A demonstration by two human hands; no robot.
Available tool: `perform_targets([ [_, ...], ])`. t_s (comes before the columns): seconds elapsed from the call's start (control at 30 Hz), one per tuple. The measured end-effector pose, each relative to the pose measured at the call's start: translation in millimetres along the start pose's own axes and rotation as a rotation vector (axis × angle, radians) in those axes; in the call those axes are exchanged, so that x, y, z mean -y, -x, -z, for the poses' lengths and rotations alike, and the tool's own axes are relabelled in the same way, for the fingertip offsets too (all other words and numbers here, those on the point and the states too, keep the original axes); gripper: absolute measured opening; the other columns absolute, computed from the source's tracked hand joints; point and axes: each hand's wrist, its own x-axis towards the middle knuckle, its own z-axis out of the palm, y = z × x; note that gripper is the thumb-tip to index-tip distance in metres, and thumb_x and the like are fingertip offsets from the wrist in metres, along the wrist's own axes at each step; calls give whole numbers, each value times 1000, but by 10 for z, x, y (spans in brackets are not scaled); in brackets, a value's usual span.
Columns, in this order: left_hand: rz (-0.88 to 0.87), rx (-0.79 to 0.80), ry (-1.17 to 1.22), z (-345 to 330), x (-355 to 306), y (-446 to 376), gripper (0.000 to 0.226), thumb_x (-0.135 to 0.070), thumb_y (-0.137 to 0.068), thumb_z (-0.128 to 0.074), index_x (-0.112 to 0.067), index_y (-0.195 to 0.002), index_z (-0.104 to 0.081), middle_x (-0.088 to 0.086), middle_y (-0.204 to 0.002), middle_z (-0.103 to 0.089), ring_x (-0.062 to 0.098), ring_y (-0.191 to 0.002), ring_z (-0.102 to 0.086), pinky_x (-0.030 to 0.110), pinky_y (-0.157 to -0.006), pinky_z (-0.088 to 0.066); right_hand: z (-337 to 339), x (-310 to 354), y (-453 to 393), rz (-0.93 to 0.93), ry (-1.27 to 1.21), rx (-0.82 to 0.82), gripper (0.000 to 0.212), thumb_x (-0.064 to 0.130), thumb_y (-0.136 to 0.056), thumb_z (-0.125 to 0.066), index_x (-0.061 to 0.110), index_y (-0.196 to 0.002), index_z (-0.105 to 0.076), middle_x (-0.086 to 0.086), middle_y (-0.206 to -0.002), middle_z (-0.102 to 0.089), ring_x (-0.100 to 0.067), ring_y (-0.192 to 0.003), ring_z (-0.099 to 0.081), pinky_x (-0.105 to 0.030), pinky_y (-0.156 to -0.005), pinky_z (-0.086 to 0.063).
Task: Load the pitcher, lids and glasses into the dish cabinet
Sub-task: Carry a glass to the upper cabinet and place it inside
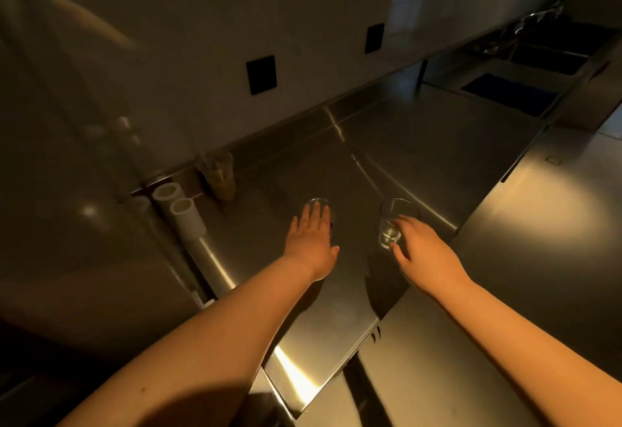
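Dim kitchen, steel desk [387,144] along a wall, sinks [545,56] far right.
Left hand [311,234] lies flat, fingers straight over one glass [318,203]; right hand [417,245] grips another glass [392,224] standing on the desk.

This looks like a commercial kitchen rather than a home one — nearly every surface is brushed stainless steel. A long steel counter [387,144] runs along the wall with a raised steel backsplash [303,117] behind it, and at the far right end sit deep sink basins [545,59] in a row with a faucet [538,17] above them. Two dark outlet plates [261,74] are set in the plain wall. At the left, white plastic pipes [178,211] stand beside a tall steel cabinet side [67,157] — utilitarian fittings throughout.
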Motion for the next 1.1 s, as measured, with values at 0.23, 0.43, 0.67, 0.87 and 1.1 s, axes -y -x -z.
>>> perform_targets([
  [0.23, 85, 2, 1, -300, 47, -568, 74, -35, -98, -39, -11, -149, 9, 11, -157, 15, 28, -144, 13, 42, -118, -2, -306, -348, -367, -89, -33, 50, 49, 25, -92, -51, 9, -136, -39, -12, -138, -44, -27, -126, -41, -36, -103, -38],
  [0.43, 163, -14, 121, -594, 193, -920, 74, -37, -98, -39, -19, -149, 11, 9, -156, 19, 28, -144, 12, 43, -117, -7, -524, -537, -545, -10, 68, 34, 41, 23, -89, -54, 11, -128, -49, -8, -127, -54, -24, -119, -47, -30, -99, -33],
  [0.67, 178, -120, 455, -689, 241, -1073, 86, -30, -91, -58, -17, -150, 3, 7, -158, 4, 31, -143, -13, 42, -112, -29, -668, -526, -612, -56, 99, -3, 27, 29, -90, -53, 13, -112, -56, -8, -111, -60, -25, -105, -52, -31, -89, -40],
  [0.87, 163, -167, 472, -711, 137, -1043, 85, -31, -89, -61, -11, -150, -6, 9, -154, -9, 31, -134, -32, 39, -106, -36, -656, -523, -622, -61, 117, -20, 12, 14, -83, -60, 13, -95, -58, -6, -90, -64, -26, -88, -54, -28, -62, -32],
  [1.1, 30, -100, 308, -707, -62, -972, 78, -36, -95, -49, -10, -150, 0, 11, -158, 3, 29, -144, -9, 35, -113, -20, -611, -597, -573, -16, 117, -39, 12, 7, -84, -59, 18, -87, -56, -1, -80, -62, -24, -81, -53, -26, -55, -26],
])
